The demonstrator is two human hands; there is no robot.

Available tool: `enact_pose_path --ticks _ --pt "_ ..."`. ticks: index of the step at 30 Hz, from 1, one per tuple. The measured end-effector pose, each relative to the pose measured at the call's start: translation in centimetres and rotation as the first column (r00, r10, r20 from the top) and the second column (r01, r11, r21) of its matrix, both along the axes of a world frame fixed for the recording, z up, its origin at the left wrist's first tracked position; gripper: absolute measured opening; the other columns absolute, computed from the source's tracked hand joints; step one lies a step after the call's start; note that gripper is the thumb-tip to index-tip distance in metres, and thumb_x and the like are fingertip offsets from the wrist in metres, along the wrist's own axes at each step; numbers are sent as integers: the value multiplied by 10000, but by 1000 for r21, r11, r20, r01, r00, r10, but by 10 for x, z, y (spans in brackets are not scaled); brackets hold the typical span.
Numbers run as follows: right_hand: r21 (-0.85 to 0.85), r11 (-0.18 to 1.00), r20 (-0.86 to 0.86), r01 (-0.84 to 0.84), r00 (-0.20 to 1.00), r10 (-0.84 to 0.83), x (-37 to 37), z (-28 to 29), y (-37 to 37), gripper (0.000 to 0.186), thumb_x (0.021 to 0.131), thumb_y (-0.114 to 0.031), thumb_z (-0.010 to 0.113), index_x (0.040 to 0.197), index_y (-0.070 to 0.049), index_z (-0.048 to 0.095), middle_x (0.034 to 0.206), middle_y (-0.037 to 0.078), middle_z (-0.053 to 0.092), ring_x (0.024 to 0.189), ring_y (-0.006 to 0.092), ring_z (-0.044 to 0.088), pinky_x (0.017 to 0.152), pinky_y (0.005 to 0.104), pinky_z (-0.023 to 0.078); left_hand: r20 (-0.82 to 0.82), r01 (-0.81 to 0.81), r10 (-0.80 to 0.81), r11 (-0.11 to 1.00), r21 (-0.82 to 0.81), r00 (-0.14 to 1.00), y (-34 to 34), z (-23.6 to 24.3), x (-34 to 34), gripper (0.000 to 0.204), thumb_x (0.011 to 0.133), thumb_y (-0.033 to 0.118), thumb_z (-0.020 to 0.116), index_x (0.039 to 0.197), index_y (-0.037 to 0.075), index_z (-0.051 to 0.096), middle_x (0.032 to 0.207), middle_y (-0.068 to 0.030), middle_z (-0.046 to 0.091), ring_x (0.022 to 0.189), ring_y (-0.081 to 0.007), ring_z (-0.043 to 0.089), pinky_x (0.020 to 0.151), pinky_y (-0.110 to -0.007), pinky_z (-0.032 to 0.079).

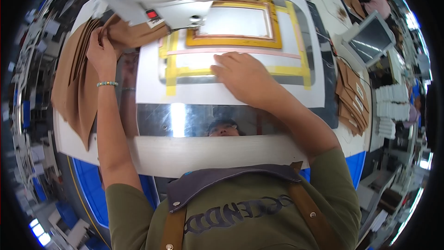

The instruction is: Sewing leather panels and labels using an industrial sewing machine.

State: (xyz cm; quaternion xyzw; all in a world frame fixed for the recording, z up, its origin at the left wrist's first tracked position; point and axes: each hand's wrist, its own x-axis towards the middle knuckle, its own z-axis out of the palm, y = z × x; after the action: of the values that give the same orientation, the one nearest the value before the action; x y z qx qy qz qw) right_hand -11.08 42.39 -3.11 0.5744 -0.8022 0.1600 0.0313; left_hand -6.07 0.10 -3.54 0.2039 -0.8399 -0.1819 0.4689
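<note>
My left hand (101, 54) pinches the edge of a brown fabric piece (134, 33) at the left, where a thick pile of brown fabric pieces (76, 81) hangs over the table edge. The pinched piece stretches right, toward the white sewing machine head (185, 0). My right hand (243, 76) lies palm down with fingers extended over a white sheet (185, 93) edged with yellow tape. Its fingertips are by a pink strip (185, 52). Just beyond them is a yellow rectangular frame (233, 44), partly covered by the machine head.
A shiny metal plate (208, 118) runs along the near side of the table. At the right stand a tilted screen (370, 39) and a stack of brown pieces with pale labels (352, 97). Farther right are white stacks (392, 102). Blue bins (90, 190) sit below the table.
</note>
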Motion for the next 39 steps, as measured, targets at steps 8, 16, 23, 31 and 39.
enact_pose_path --ticks 8,16,23,31,39 --pt "-101 995 18 -22 1000 24 2 6 0 287 959 -62 688 1244 -37 714 1356 163 685 1233 375 643 1043 483 518 -405 103 49 934 343 913 -39 128 266 510 1036 -94 599 1532 24 578 1387 -157 707 1200 -181 701 1009 -279 574" --pt "-45 999 -17 -30 999 30 10 6 -7 327 1034 -112 642 1347 -41 707 1445 136 656 1330 346 604 1136 436 486 -43 -427 528 730 534 848 -1 8 556 490 1055 -74 544 1536 1 595 1553 -136 606 1354 -208 616 1136 -340 507" --pt "-1 1000 -2 -14 1000 14 2 3 -2 377 1073 -152 596 1429 -55 675 1505 131 626 1391 323 564 1198 424 446 238 -643 682 432 632 692 41 -105 731 501 1015 -53 558 1510 -4 618 1539 -154 623 1346 -250 638 1118 -344 514" --pt "1 1000 -20 -14 1000 14 4 2 -4 368 1065 -145 599 1409 -44 680 1502 130 628 1392 330 561 1194 424 443 820 -959 571 248 -134 33 39 -149 703 546 1051 356 569 1502 54 620 1582 -271 542 1405 -477 554 1162 -538 466" --pt "-39 999 -1 -6 1000 6 10 8 -2 346 1000 -85 660 1338 -24 704 1445 149 652 1321 361 594 1141 447 474 781 -761 561 623 -179 275 4 -175 564 791 1018 655 599 1533 54 588 1656 -237 474 1496 -451 469 1239 -531 365"
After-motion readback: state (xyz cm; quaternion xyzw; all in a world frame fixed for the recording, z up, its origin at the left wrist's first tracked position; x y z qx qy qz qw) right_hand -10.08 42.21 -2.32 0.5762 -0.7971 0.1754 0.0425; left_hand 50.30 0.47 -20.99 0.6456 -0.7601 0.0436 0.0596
